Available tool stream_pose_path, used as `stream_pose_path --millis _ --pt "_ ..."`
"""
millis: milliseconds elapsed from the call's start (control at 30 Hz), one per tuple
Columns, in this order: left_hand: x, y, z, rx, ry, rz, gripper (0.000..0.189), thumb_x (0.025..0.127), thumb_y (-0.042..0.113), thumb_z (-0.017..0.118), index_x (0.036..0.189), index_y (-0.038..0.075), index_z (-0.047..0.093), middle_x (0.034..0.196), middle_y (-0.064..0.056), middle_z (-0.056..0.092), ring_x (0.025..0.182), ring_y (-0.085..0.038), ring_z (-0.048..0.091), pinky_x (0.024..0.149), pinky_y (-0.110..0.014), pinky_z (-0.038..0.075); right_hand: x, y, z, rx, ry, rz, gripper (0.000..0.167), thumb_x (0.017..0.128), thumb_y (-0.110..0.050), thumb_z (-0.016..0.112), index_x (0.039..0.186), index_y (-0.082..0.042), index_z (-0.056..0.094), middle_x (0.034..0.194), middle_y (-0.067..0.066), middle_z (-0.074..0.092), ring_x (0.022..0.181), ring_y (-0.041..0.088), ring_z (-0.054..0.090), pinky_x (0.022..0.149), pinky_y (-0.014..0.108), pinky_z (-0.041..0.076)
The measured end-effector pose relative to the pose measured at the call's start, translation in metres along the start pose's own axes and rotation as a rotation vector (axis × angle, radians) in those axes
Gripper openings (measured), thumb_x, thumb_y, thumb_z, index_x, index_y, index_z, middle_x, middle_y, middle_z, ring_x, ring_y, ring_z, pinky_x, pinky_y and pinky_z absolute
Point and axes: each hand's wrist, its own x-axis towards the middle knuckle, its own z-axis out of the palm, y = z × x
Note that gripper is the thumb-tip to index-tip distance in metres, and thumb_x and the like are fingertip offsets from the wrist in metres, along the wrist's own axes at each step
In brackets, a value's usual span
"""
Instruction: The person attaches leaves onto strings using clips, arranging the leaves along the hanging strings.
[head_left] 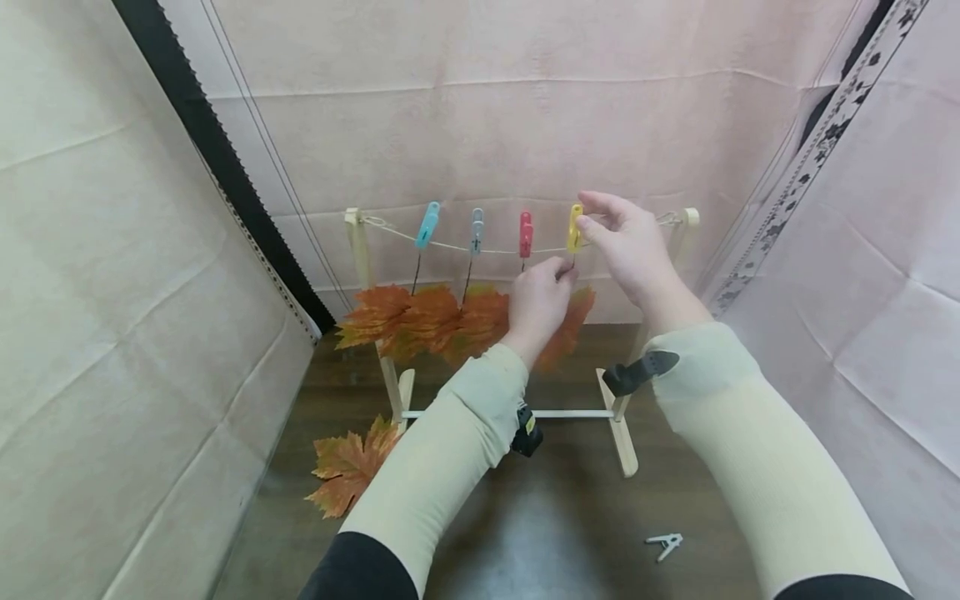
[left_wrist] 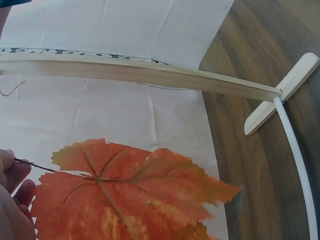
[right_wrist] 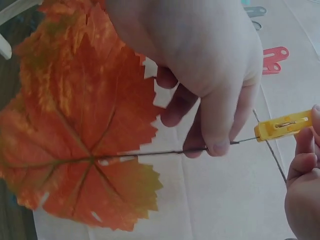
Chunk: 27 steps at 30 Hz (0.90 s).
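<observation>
My left hand (head_left: 542,300) pinches the dark stem of an orange artificial maple leaf (head_left: 572,329) between thumb and fingers. In the left wrist view this leaf (left_wrist: 130,190) spreads out beside the fingertips. My right hand (head_left: 626,246) grips a yellow clothespin (head_left: 574,229) at its upper end. The right wrist view shows the clothespin (right_wrist: 285,125) at the string (right_wrist: 272,150), with the thin stem tip right at its jaws. Along the string (head_left: 450,246) sit a light blue clothespin (head_left: 427,225), a grey-blue clothespin (head_left: 477,232) and a red clothespin (head_left: 526,235), with leaves (head_left: 427,321) hanging below.
Wooden posts (head_left: 360,250) hold up the string, joined low down by a white rod (head_left: 573,413) and standing on wooden feet (head_left: 618,433). A loose maple leaf (head_left: 348,471) lies on the brown tabletop at left. A pale grey clothespin (head_left: 666,543) lies at front right.
</observation>
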Motion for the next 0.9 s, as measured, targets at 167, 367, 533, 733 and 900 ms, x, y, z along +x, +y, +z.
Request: stream_pose_path --millis 167,367,533,733,900 --pt "0.001 -0.004 -0.002 0.027 0.005 0.014 0.023 0.093 0.03 0.058 0.11 0.017 0.069 0.104 0.004 0.069 0.094 -0.013 0.063 0.083 -0.026 0.048 -0.001 -0.003 0.002 -0.082 -0.029 -0.017 0.046 0.094 -0.033 0.057 0.137 -0.021 0.049 0.133 0.003 0.052 0.12 0.02 0.048 0.1 0.042 0.037" --pt "-0.003 -0.009 -0.003 0.006 0.009 0.028 0.027 0.093 0.032 0.059 0.112 0.016 0.068 0.108 0.003 0.068 0.099 -0.013 0.062 0.086 -0.027 0.047 -0.003 -0.001 0.004 -0.132 -0.049 -0.022 0.054 0.091 -0.041 0.058 0.141 -0.027 0.043 0.136 0.0 0.05 0.119 0.019 0.05 0.097 0.043 0.04" --pt "-0.01 -0.011 -0.004 -0.041 -0.023 0.042 0.038 0.09 0.041 0.061 0.115 0.013 0.066 0.11 0.001 0.067 0.101 -0.014 0.061 0.086 -0.03 0.048 -0.005 0.005 0.003 -0.105 -0.019 -0.016 0.06 0.088 -0.045 0.06 0.143 -0.03 0.04 0.137 -0.008 0.048 0.119 0.017 0.049 0.094 0.043 0.043" --pt "-0.018 -0.015 -0.007 -0.072 -0.052 0.055 0.04 0.089 0.039 0.063 0.118 0.013 0.065 0.111 0.002 0.066 0.101 -0.013 0.06 0.087 -0.027 0.047 -0.01 0.01 0.003 -0.052 0.041 -0.021 0.06 0.087 -0.043 0.063 0.141 -0.028 0.043 0.135 -0.005 0.051 0.119 0.017 0.051 0.097 0.043 0.04" --pt "-0.027 -0.025 -0.006 -0.095 -0.061 0.074 0.038 0.089 0.038 0.063 0.118 0.014 0.064 0.113 0.002 0.066 0.1 -0.014 0.06 0.085 -0.027 0.048 -0.018 0.016 0.002 -0.029 0.114 -0.012 0.058 0.086 -0.043 0.065 0.139 -0.029 0.046 0.133 -0.008 0.052 0.118 0.016 0.052 0.097 0.042 0.04"
